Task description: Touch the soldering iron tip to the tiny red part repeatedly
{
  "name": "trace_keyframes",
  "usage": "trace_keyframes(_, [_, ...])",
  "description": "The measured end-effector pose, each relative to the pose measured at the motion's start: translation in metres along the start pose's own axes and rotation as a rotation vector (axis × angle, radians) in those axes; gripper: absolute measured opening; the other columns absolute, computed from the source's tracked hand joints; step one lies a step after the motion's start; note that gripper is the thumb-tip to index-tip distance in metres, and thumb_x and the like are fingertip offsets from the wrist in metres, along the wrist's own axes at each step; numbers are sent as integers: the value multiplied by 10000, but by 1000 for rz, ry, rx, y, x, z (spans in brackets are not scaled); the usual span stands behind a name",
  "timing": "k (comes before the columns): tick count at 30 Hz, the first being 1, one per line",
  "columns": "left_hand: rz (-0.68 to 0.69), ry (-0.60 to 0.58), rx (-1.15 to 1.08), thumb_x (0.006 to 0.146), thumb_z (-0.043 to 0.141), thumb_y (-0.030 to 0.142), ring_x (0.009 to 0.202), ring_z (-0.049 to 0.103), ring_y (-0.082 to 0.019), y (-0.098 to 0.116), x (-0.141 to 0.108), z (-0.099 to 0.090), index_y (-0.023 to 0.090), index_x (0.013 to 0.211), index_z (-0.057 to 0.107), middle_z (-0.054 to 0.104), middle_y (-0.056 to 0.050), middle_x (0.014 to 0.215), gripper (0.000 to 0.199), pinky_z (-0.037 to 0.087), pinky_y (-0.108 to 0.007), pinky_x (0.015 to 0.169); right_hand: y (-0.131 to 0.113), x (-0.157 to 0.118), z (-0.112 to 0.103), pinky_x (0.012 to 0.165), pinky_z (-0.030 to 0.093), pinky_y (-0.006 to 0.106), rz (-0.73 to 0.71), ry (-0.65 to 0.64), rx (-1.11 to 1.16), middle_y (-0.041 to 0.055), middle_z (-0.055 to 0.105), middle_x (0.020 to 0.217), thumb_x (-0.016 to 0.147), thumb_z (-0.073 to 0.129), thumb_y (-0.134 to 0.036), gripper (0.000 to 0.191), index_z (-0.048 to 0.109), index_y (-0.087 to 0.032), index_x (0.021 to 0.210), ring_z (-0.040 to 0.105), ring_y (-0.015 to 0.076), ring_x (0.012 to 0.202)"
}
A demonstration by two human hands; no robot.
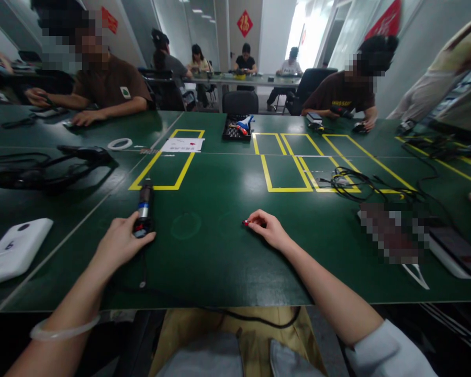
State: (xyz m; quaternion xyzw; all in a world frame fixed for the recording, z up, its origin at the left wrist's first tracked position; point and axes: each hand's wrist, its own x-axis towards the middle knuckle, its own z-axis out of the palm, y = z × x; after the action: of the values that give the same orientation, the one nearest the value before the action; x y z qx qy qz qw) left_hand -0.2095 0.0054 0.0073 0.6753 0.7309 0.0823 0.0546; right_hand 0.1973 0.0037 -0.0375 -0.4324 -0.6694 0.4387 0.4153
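Pointing lengthwise forward, black tool [144, 201] in left hand [123, 238], right hand [270, 229] pinching red piece [244, 223]

Between the left hand [121, 243] and right hand [272, 230], open bench [214, 201] runs forward to the black tray [235, 138]; tangled cables [343, 170] (some crossing yellow tape [290, 189]) obstruct the right, a white box [27, 251] the left.

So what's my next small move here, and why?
Perhaps bring your right hand toward the cylindrical tool: that hand pinches a small red piece, your left hand grips the tool's near end, and piece and tool are apart.
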Motion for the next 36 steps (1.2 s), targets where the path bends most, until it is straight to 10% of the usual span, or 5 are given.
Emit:
trace_keyframes(14, [415, 44, -33, 739, 599, 482, 976, 493, -277, 198, -17, 43, 212, 1337, 388, 473, -120, 1062, 689, 445, -350, 758, 2, -3, 0, 662, 423, 263, -115, 62, -163, 19, 578, 823, 858, 564, -288, 97, 578, -193, 850, 509, 136, 691])
trace_keyframes(36, [461, 32, -1, 768, 555, 474, 959, 510, -292, 222, -20, 48, 188, 1382, 349, 482, -138, 1089, 708, 451, -370, 748, -1, 2, 3, 675, 404, 254, -153, 37, -356, 7, 574, 784, 825, 538, -110, 110, 607, -195, 818, 526, 143, 709])
